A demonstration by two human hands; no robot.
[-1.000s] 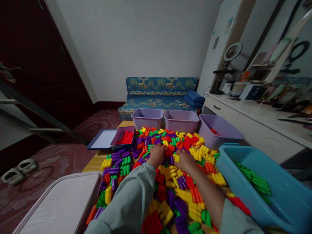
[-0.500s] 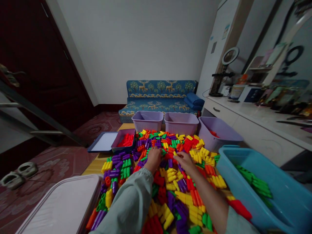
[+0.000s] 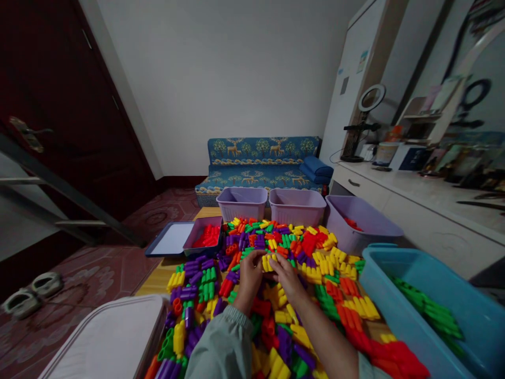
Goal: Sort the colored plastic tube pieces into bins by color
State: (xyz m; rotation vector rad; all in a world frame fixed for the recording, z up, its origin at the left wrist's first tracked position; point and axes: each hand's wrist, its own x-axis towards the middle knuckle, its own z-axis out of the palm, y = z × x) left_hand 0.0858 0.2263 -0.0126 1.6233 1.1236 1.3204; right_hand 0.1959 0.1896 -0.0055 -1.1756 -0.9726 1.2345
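Observation:
Over the middle of the pile, my left hand (image 3: 251, 273) and my right hand (image 3: 287, 275) are close together. Between them is a yellow tube-shaped building block (image 3: 269, 262), with the fingers of both hands closed on it from either side. Loose building blocks (image 3: 205, 288) in yellow, purple, green, red and orange lie all around and beneath my hands. Part of the pile is hidden by my forearms.
Three purple bins (image 3: 241, 204) line the far edge, the right one holding red pieces. A blue bin (image 3: 394, 310) with green pieces stands at right. At left are a small box (image 3: 189, 243) of red pieces and a white lid (image 3: 106, 337).
My hands have come together from apart, and the yellow block is now held between them. The view has shifted slightly.

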